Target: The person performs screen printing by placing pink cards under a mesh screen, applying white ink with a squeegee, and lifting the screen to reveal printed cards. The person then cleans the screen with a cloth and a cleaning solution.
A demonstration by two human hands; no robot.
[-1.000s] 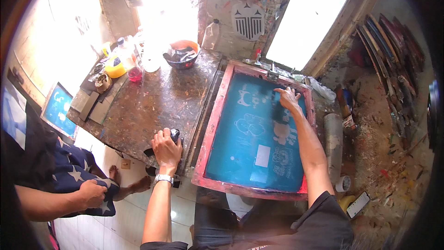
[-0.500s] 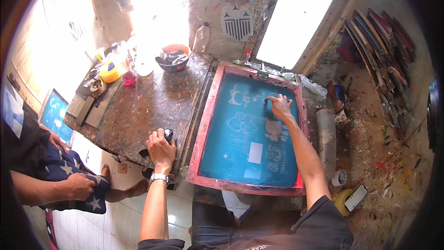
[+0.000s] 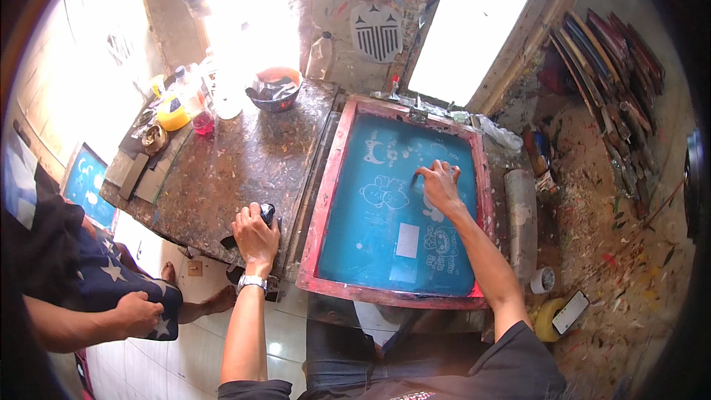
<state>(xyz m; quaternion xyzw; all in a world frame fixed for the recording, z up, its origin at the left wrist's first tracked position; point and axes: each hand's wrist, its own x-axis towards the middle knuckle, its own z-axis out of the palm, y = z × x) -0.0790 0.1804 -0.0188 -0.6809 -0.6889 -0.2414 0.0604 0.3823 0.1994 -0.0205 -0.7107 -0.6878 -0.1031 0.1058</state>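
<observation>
A screen-printing frame (image 3: 406,301) with a red-stained wooden rim lies on the table in front of me. Its blue mesh (image 3: 348,252) carries pale cartoon outlines and two whitish rectangles. My right hand (image 3: 442,189) is over the right half of the mesh, index finger stretched down to its surface and the other fingers apart. Whether a small dark mark at that fingertip is shadow or an object, I cannot make out. Left of the frame, my left hand (image 3: 255,237) is closed round a dark rounded object (image 3: 267,212) at the table's near edge; most of it is hidden.
On the stained table (image 3: 222,178) stand a bowl (image 3: 274,92), a yellow container (image 3: 172,115) and bottles. Another person's hand (image 3: 141,315) is at the left. A clear roll (image 3: 521,215), a phone (image 3: 571,312) and stacked frames (image 3: 607,81) are on the right.
My right hand has slid nearer to me and slightly left over the mesh. My left hand stays round the dark object. The other person's near hand has shifted slightly.
</observation>
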